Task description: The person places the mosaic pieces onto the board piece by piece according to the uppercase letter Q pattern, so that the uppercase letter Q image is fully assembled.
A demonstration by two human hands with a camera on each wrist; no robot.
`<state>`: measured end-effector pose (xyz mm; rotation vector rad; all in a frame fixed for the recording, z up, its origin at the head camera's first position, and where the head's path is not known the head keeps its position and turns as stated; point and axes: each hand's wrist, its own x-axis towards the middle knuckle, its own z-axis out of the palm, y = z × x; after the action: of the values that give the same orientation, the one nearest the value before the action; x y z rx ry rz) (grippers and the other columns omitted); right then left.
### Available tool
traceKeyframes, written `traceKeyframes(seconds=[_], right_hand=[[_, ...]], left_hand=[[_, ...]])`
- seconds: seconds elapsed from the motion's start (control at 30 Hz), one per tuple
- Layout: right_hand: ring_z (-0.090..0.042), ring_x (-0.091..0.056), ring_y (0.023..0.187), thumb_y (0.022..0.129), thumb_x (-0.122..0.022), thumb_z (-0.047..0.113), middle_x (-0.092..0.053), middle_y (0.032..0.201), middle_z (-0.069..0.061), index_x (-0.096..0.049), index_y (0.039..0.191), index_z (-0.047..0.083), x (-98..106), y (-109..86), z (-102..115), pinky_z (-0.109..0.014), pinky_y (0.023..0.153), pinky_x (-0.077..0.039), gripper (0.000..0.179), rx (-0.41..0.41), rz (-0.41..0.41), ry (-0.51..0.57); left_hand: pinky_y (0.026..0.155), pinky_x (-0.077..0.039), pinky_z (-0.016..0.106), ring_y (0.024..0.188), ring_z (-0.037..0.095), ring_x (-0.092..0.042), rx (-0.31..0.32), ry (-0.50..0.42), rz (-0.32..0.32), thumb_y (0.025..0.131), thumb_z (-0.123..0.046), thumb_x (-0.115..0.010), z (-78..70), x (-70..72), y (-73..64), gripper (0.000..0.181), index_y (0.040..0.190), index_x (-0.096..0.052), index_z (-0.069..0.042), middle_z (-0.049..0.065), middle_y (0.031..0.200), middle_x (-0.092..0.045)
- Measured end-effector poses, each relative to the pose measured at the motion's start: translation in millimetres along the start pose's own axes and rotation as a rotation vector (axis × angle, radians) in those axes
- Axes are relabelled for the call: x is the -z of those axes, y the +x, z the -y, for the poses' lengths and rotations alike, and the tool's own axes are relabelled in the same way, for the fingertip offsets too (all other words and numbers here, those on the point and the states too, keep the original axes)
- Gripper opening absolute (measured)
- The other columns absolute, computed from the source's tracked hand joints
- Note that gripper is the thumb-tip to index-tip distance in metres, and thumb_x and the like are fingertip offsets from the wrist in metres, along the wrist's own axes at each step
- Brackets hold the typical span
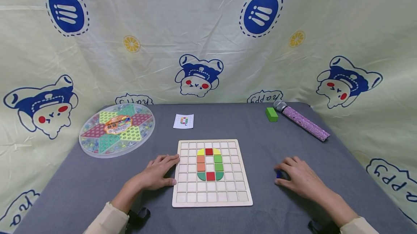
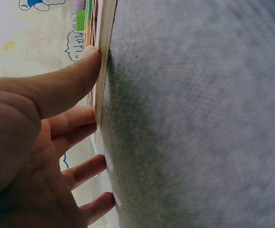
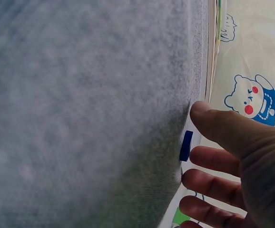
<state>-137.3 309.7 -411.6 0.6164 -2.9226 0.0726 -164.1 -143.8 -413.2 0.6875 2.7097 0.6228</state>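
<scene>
A pale wooden grid board (image 1: 185, 198) lies on the grey tabletop. Red, yellow, orange and green pieces (image 1: 218, 167) form a ring on it. My left hand (image 1: 156, 172) rests at the board's left side, thumb and fingertips against its edge, as the left wrist view also shows. My right hand (image 1: 301, 178) is right of the board, its thumb and fingers spread around a small dark blue block (image 3: 186, 146) on the table. In the right wrist view a gap shows between the thumb (image 3: 223, 123) and the block, with the index fingertip close beside it.
Behind the board lies a small card (image 1: 177, 122) printed with a ring pattern. A round Chinese checkers box (image 1: 150, 136) sits at the back left. A green block (image 1: 272, 114) and a pink glittery microphone (image 1: 304, 122) lie at the back right, before a printed curtain (image 1: 215, 20).
</scene>
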Motion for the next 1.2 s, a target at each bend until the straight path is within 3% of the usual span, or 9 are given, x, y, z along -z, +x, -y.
traceKeyframes(seconds=[0.37, 0.77, 1.2], right_hand=[[-0.016, -0.048, 0.084, 0.074, -0.076, 0.037, -0.058, 0.092, 0.005, -0.07, 0.1, 0.018, 0, -2.6, -5, -0.037, 0.07, -0.039, 0.033, -0.026, 0.019, 0.013], [-0.011, -0.043, 0.077, 0.073, -0.077, 0.036, -0.056, 0.085, 0.008, -0.068, 0.083, 0.023, 1, -11.1, -4, -0.03, 0.066, -0.034, 0.019, -0.033, 0.027, 0.019], [-0.009, -0.042, 0.073, 0.069, -0.08, 0.035, -0.055, 0.08, 0.011, -0.064, 0.076, 0.024, -1, -19.8, 4, -0.028, 0.063, -0.033, 0.02, 0.018, -0.068, -0.006]], left_hand=[[0.1, -0.025, 0.06, 0.136, 0.035, -0.029, 0.002, -0.004, -0.002, 0.086, -0.037, -0.067, -0.8, 0.0, -0.3, 0.072, 0.146, -0.036, -0.011, 0.006, 0.152, -0.034], [0.1, -0.025, 0.059, 0.136, 0.034, -0.029, 0.008, 0.003, 0.001, 0.085, -0.037, -0.067, -0.2, -0.3, 0.5, 0.073, 0.146, -0.036, -0.012, 0.005, 0.152, -0.033], [0.1, -0.025, 0.058, 0.135, 0.032, -0.029, 0.019, 0.009, 0.006, 0.085, -0.035, -0.068, -0.1, -1.4, 2.1, 0.073, 0.147, -0.035, -0.012, 0.004, 0.152, -0.034]])
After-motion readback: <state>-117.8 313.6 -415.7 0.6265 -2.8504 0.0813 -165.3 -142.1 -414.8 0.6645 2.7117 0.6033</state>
